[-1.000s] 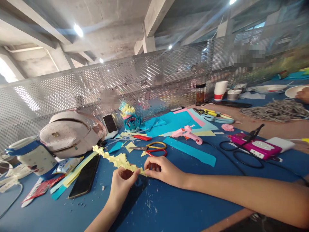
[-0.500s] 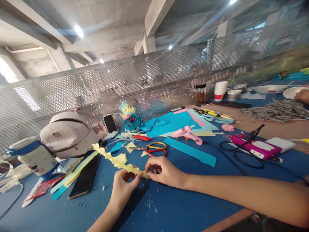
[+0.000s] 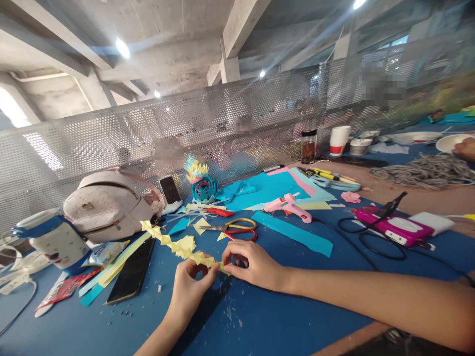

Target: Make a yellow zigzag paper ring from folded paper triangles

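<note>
A pale yellow folded paper strip [image 3: 171,243], with a zigzag of pointed folds, runs from near the backpack down to my hands. My left hand [image 3: 193,283] pinches it close to its near end, thumb against fingers. Facing it, my right hand [image 3: 251,262] grips the very tip between thumb and fingertips, which partly hide that end. Just beyond the hands lie scissors [image 3: 237,227] with one yellow and one red handle. Yellow paper scraps [image 3: 187,243] rest beside the strip. A blue paper strip [image 3: 293,232] lies farther right.
A pink glue gun [image 3: 285,206] lies on the right, its cord trailing past a magenta device [image 3: 393,225]. A phone [image 3: 130,272], a backpack [image 3: 107,205] and a large cup [image 3: 55,241] stand or lie left. Behind is a blue paper flower [image 3: 204,189]. Another person's hand [image 3: 465,148] shows far right.
Almost nothing differs. The far end of the yellow strip has shifted slightly left, and both hands keep their pinch on it.
</note>
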The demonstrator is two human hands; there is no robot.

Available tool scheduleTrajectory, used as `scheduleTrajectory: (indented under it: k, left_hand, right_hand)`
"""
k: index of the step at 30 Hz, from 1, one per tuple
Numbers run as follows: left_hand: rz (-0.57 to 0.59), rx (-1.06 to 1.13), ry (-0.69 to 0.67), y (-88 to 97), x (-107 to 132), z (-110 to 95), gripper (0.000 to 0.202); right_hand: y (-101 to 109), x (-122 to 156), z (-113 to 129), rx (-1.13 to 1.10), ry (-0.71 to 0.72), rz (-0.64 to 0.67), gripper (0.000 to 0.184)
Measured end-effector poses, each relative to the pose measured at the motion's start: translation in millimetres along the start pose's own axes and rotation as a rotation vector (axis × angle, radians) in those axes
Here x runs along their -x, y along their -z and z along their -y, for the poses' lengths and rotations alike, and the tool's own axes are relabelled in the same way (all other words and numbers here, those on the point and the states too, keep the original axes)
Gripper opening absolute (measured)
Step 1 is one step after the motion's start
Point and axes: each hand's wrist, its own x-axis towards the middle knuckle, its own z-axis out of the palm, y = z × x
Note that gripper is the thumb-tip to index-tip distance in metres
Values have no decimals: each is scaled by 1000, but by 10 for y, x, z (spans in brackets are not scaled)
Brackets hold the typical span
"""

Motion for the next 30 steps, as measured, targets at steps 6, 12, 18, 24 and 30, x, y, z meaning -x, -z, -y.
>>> scheduleTrajectory:
  k: [6,12,18,24,30]
  left_hand:
    - [36,-28,-2,-10,14,-22,18]
    - [99,-59,-37,-6,11,-53,20]
    - [61,-50,-1,3,-3,13,22]
    - [46,-15,-11,6,-3,-15,19]
    - [71,-38,-30,16,-8,-13,21]
  right_hand:
    - [-5,2,-9,61,41,-5,13]
    - [-8,-1,-26,114,79,10,10]
    - [-11,-8,-39,39,38,-3,11]
    - [13,-2,-8,30,32,28,14]
    - [-3,-8,-30,70,35,47,17]
